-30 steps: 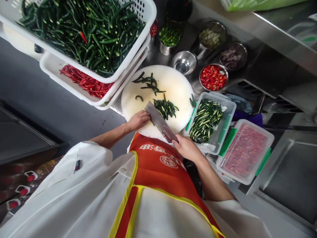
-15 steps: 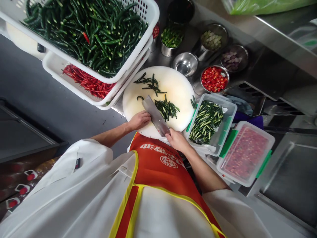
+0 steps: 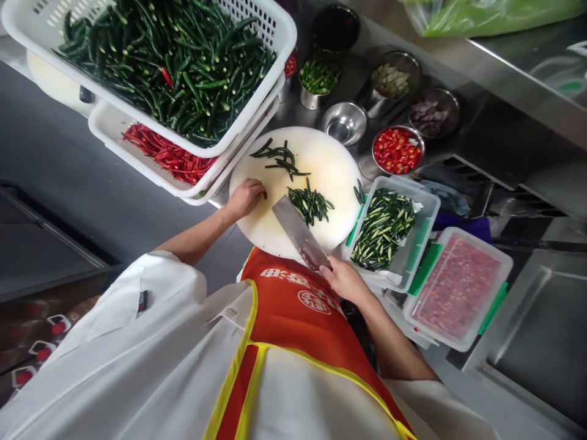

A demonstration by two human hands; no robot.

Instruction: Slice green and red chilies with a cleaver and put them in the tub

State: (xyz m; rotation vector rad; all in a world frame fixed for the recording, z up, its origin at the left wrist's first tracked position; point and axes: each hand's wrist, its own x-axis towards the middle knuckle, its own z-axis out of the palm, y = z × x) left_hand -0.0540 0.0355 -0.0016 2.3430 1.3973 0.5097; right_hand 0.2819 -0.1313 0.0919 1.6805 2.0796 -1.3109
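My right hand grips the handle of a cleaver, whose broad blade lies low over the near part of a round white cutting board. At the board's left edge, my left hand is closed on a green chili, and only its dark tip shows past the fingers. Beyond the blade sits a pile of cut green chilies. Several longer green chilies are spread on the far left of the board, and a few pieces rest at its right edge.
A white basket of green chilies stands over another with red chilies at left. On the right are a plastic tub of cut green chilies and a lidded tub. Behind the board stand metal bowls, one with red chili pieces.
My left hand has moved left and away from the cleaver, and now has the curved green chili that lay by the blade. The cleaver has shifted slightly right and nearer to me.
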